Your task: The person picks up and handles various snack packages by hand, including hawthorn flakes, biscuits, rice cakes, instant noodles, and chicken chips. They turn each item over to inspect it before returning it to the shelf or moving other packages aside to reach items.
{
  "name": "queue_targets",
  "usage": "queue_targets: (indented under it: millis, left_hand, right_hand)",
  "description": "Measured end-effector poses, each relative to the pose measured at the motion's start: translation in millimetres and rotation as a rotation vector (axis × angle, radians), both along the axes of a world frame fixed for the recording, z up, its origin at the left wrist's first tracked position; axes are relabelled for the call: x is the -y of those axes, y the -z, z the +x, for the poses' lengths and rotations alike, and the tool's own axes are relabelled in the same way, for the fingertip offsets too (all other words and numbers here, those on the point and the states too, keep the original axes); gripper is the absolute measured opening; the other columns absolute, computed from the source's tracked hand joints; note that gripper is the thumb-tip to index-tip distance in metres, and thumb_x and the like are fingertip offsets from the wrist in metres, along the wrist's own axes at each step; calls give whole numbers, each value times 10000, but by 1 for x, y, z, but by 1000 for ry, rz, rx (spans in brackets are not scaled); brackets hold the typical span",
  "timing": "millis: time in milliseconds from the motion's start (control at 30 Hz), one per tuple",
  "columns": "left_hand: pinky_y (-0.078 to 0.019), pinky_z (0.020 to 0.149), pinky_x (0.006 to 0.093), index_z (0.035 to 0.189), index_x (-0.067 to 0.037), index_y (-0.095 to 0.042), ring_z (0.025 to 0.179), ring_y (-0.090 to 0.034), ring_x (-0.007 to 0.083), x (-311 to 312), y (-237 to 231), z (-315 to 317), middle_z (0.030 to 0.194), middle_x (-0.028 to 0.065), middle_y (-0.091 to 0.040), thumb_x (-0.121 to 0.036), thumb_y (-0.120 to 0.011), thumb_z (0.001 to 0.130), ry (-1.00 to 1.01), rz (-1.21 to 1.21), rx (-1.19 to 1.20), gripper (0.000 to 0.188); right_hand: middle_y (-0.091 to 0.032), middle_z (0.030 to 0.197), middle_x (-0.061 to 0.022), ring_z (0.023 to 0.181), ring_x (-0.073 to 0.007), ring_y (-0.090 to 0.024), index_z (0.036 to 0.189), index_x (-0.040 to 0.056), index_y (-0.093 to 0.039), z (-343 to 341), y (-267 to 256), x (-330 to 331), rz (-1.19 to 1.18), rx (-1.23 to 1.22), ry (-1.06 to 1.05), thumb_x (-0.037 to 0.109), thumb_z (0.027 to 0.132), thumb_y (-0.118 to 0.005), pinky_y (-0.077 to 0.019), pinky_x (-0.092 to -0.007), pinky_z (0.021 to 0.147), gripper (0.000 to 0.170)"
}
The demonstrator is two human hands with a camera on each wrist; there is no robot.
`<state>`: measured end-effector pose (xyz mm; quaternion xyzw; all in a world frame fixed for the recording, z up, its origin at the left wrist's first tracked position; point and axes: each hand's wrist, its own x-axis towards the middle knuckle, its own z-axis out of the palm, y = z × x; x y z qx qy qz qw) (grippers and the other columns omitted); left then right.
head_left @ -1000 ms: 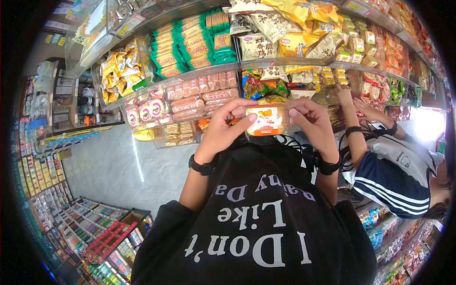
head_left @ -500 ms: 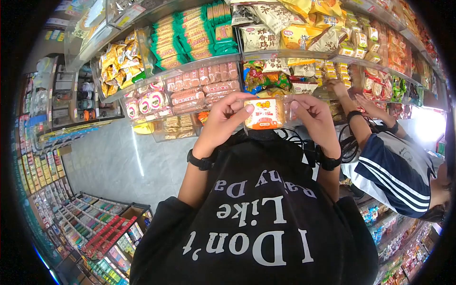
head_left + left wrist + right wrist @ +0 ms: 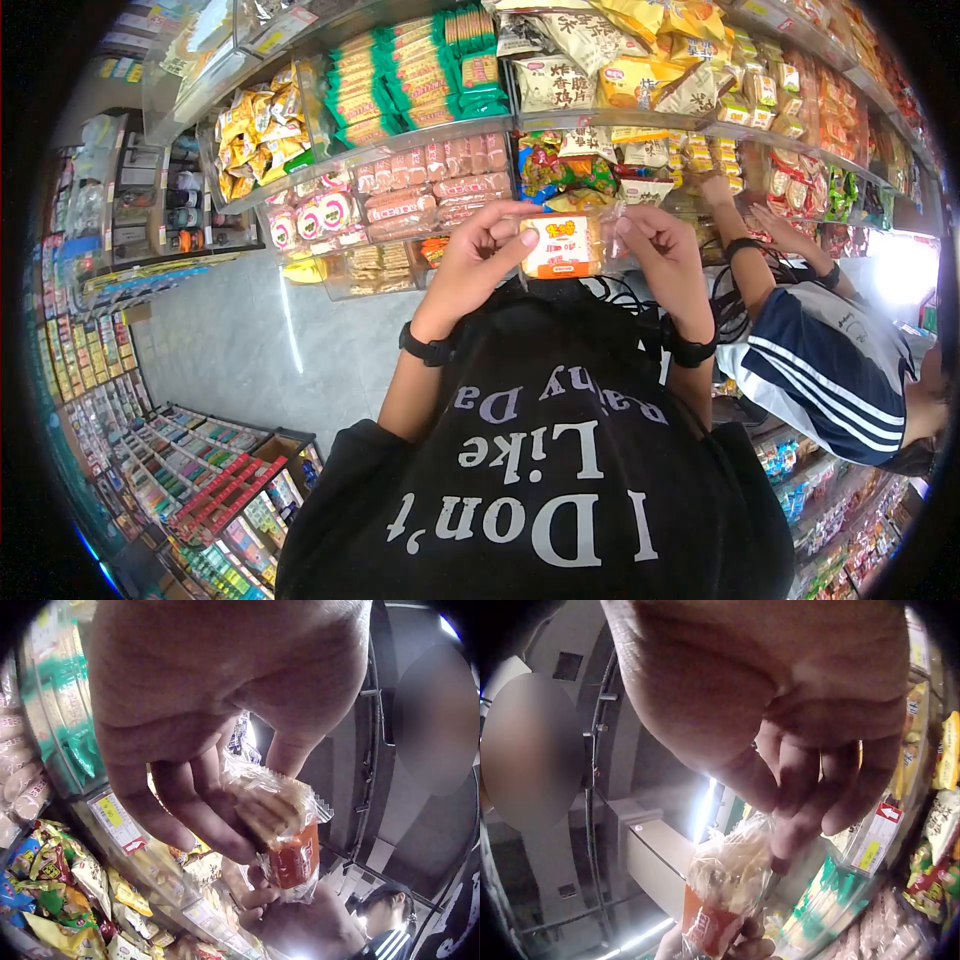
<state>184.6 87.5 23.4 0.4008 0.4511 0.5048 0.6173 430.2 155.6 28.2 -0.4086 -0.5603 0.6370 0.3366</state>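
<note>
A small clear-wrapped snack pack (image 3: 562,248) with a white and orange label is held up at chest height in the head view. My left hand (image 3: 477,262) grips its left side, thumb on the front face. At its other end my right hand (image 3: 662,262) pinches the clear wrapper between thumb and finger. In the left wrist view the pack (image 3: 294,855) shows its orange side and crimped wrapper edge below my left hand (image 3: 225,697). The right wrist view has the wrapped pack (image 3: 724,881) under the fingertips of my right hand (image 3: 780,697).
Snack shelves (image 3: 430,130) with clear bins stand in front, holding green packs (image 3: 400,75), pink-wrapped rolls (image 3: 432,185) and chip bags (image 3: 620,70). At right, another person (image 3: 825,360) in a striped sleeve reaches into the bins. Grey floor (image 3: 265,345) and more racks (image 3: 200,480) lie at left.
The pack has shifted slightly and its label faces the head camera more fully. My right hand now holds the wrapper's end further out from the label. The other person's arms moved slightly.
</note>
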Motion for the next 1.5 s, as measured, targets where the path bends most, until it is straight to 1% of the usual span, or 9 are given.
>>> queue_targets:
  millis: [167,300,500,833,1033,1167,1300,1433,1500]
  left_hand:
    - [-523,909,279,1231,11,-574,1012,-661,130,6,4,1,1110,96,-712,-105,-610,1030,9,-20,140,236]
    - [-536,879,294,1076,12,-615,961,-677,141,8,11,-4,1041,103,-725,-132,-583,1044,157,-20,-16,151]
    - [-541,883,331,979,16,-615,950,-710,205,6,8,-3,1019,148,-734,-193,-485,1084,160,61,-55,268]
    - [-529,916,338,1102,49,-624,968,-690,211,2,14,-4,1038,150,-713,-224,-454,1092,241,26,-3,321]
    - [-471,1043,356,1255,35,-574,1140,-644,207,10,56,8,1264,136,-657,-172,-529,1063,226,-156,-84,285]
    - [-454,1042,309,1344,-12,-541,1154,-610,144,9,82,14,1330,65,-619,-152,-603,1032,266,-261,16,347]
    - [-508,889,262,1305,-34,-604,1010,-619,84,5,115,22,1170,15,-666,-161,-661,1006,337,-353,-61,330]
    - [-540,847,288,1222,7,-622,1022,-642,126,-3,155,32,1138,48,-656,-156,-697,981,402,-377,-307,301]
    - [-555,843,292,1206,5,-622,1000,-667,162,-6,187,40,1148,79,-658,-132,-733,946,376,-321,-352,314]
  right_hand:
    - [-711,858,-17,738,-44,-595,1144,-64,-663,4,7,-2,2,-14,122,75,1007,-628,-458,-201,663,198]
    - [-710,861,-20,739,-43,-603,1106,-61,-665,9,11,-5,17,-57,159,93,1016,-624,-478,-197,663,183]
    - [-720,892,-25,765,-54,-625,1139,-54,-648,14,12,-5,5,-45,121,105,1026,-610,-490,-200,671,199]
    - [-729,916,-27,758,-60,-616,1133,-43,-660,19,19,-5,-28,-79,143,94,1027,-602,-481,-203,676,183]
    - [-738,937,-57,824,-63,-628,1164,-61,-648,34,29,4,-42,58,9,55,1011,-611,-500,-230,725,195]
    - [-747,956,-117,859,-153,-699,1114,-33,-676,37,50,10,122,205,-63,25,963,-639,-529,-277,802,166]
    - [-739,990,-146,856,-202,-718,1094,-25,-682,39,87,17,0,299,-23,55,965,-628,-549,-324,781,161]
    - [-728,1076,-150,829,-253,-726,1314,52,-587,55,133,16,-80,497,-69,118,949,-658,-568,-362,768,377]
    - [-714,1131,-137,877,-294,-722,1382,94,-540,58,145,11,182,635,-137,137,899,-691,-576,-383,798,507]
